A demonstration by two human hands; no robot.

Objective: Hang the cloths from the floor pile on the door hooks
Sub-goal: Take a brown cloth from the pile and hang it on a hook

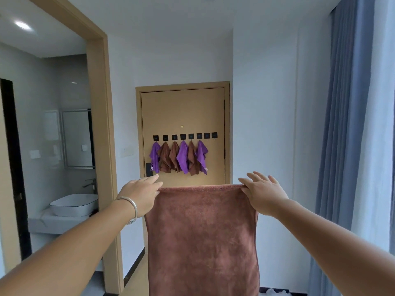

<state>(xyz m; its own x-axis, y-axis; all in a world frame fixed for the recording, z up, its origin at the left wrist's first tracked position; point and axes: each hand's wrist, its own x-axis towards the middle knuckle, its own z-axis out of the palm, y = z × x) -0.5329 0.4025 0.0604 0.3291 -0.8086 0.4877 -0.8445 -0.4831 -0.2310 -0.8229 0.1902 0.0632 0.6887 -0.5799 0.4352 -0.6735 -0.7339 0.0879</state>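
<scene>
A brown cloth [203, 238] hangs spread flat in front of me, held by its two top corners. My left hand [142, 194] pinches the top left corner and my right hand [265, 194] pinches the top right corner. Farther off, a tan door [181, 112] carries a row of black hooks [184, 136]. Several purple and brown cloths [179, 158] hang from the left hooks. The two rightmost hooks [210, 135] are bare. The floor pile is hidden behind the held cloth.
An open bathroom doorway with a wooden frame [106, 124] stands on the left, with a white basin [73, 205] inside. Blue curtains [350, 124] hang along the right side. White walls flank the door.
</scene>
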